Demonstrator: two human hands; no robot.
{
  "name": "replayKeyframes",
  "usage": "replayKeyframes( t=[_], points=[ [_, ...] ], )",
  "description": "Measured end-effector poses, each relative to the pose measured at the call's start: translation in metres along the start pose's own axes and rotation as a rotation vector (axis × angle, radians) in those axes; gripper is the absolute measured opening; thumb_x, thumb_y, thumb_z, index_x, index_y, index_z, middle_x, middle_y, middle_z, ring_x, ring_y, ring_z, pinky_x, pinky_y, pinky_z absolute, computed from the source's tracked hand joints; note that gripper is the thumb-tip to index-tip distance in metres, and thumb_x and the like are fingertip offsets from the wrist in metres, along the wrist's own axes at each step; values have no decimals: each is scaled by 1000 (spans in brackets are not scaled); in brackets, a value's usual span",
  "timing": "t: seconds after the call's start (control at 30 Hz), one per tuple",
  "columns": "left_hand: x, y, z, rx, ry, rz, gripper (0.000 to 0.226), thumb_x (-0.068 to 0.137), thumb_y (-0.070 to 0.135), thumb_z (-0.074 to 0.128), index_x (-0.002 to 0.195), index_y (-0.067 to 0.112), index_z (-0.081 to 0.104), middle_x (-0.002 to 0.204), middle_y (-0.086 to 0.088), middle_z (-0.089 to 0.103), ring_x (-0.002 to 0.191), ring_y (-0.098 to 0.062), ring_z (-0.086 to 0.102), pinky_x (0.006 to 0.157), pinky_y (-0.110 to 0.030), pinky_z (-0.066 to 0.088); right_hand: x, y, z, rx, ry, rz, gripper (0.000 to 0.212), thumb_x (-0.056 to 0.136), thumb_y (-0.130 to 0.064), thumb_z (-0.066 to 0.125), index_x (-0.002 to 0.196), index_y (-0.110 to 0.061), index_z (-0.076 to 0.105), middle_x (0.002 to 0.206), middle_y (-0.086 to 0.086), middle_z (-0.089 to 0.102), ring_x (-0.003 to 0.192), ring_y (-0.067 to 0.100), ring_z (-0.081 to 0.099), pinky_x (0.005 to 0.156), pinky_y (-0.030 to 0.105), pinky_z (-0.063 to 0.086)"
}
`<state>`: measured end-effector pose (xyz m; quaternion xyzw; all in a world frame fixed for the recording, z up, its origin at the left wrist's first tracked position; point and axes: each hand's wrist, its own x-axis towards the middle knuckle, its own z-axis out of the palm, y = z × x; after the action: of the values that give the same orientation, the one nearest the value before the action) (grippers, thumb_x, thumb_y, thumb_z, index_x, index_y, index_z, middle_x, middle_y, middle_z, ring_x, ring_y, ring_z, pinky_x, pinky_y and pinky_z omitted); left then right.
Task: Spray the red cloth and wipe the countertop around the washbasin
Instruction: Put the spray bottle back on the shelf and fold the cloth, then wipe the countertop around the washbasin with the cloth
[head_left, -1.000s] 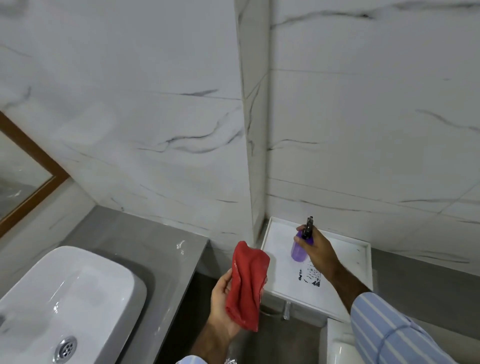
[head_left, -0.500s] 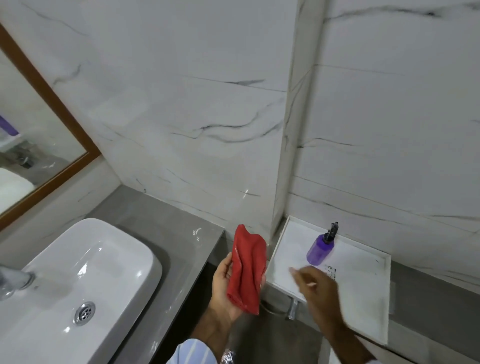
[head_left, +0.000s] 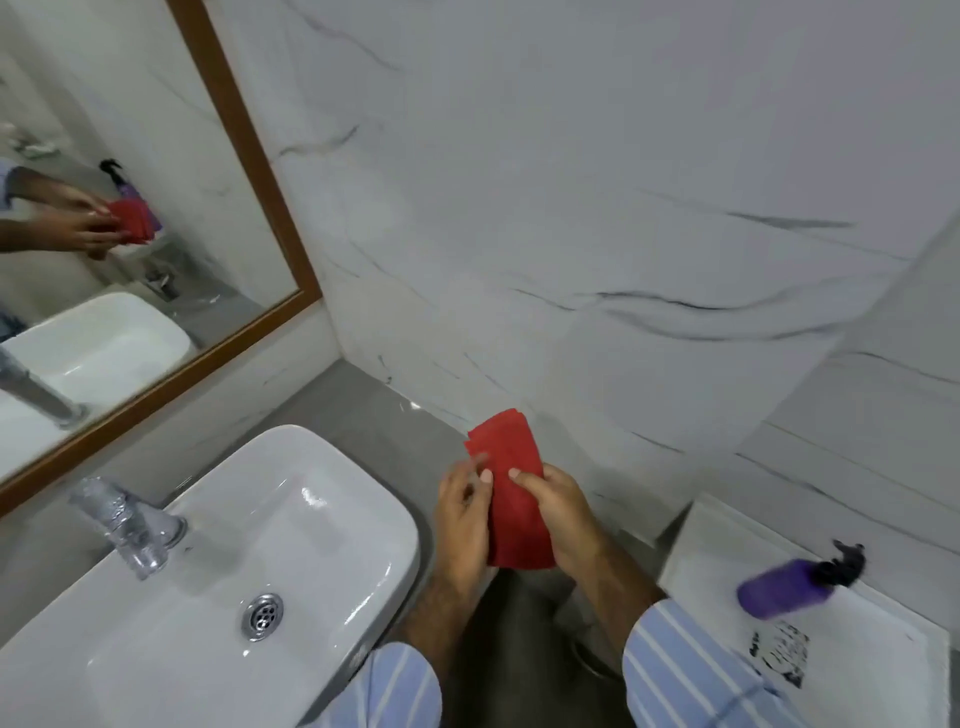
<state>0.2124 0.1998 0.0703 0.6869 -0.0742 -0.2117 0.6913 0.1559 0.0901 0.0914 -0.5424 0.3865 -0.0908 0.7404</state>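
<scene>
- red cloth (head_left: 511, 488): folded into a long strip, held up in the air between both hands, over the gap between the washbasin and the white ledge on the right. Top end sticks up past the fingers, toward the marble wall.
- left hand (head_left: 462, 519): on the cloth's left edge, fingers curled around it, thumb tip on the front face. Gripping the cloth.
- right hand (head_left: 558, 509): on the cloth's right edge, thumb across the front, fingers wrapped behind. Also gripping the cloth.
- both forearms bare, striped light-blue sleeves (head_left: 691, 670) at the bottom edge.
- purple spray bottle (head_left: 784, 592): black trigger head, on the white ledge (head_left: 883, 670) at right, well apart from both hands. Blurred; appears tilted, can't tell if it's standing or lying.
- black printed mark on the ledge just in front of the bottle.
- white washbasin (head_left: 218, 571): left of the hands, drain (head_left: 262, 616) in the middle, chrome tap (head_left: 124, 519) at its back-left.
- grey countertop (head_left: 363, 405): visible behind and right of the basin, running to the wall corner.
- wood-framed mirror (head_left: 130, 208) upper left, reflects the hands, the cloth and the bottle.
- walls: white marble tile with dark veins.
</scene>
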Motion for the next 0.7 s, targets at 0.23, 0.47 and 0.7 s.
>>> replayKeyframes(
  t=[0.23,0.47,0.7],
  points=[
    [98,16,-70,-320,-220,-604,43,89,49,75,116,15,74,94,-2,77,74,-12,71,67,-29,62,56,-8,28,27,-205,162,29,92,-13,68,119,-4,74,116,24,76,104,36,73,101,51,55],
    [184,-8,-100,226,-9,-334,20,80,10,87,95,13,75,95,-16,75,87,-30,71,72,-36,64,139,9,47,-395,-313,130,45,86,12,67,125,-11,67,116,15,77,103,28,74,96,43,60],
    [240,-31,-100,911,-24,-168,34,84,27,84,108,7,70,112,-17,75,106,-34,67,86,-32,46,198,48,83,-753,-134,-52,46,83,-2,77,126,-16,69,109,9,75,100,23,70,83,24,46]
  ],
)
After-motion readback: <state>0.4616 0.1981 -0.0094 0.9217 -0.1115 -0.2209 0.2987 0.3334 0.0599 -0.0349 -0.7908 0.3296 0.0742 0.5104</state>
